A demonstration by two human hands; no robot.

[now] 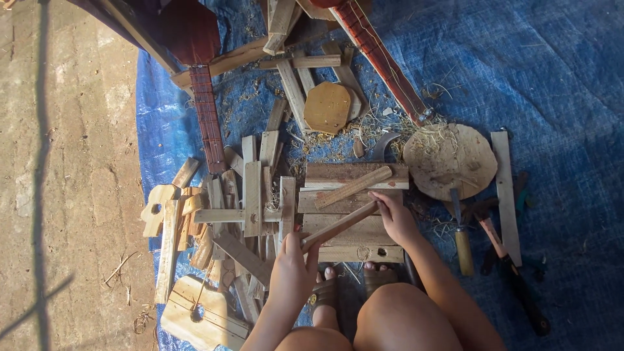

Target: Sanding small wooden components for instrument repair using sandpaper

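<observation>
hands: 2, left hand (pixel 290 273), right hand (pixel 394 218) | stick (pixel 339 225): 1, held | chisel (pixel 461 235): 1

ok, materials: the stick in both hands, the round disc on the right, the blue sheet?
Stick: bare, unfinished wood by its pale tan grain; left hand and right hand grip its ends. Round disc: raw wood, possibly ply, dusted with shavings. Blue sheet: probably woven plastic tarp, judging by its creased crosshatch sheen.

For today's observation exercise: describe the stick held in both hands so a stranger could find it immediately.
Start at the blue tarp and find the stack of flat boards before the person's feet. The wooden stick lies slanted across it, left hand at one end, right hand at the other; the similar loose stick above is untouched.
</observation>
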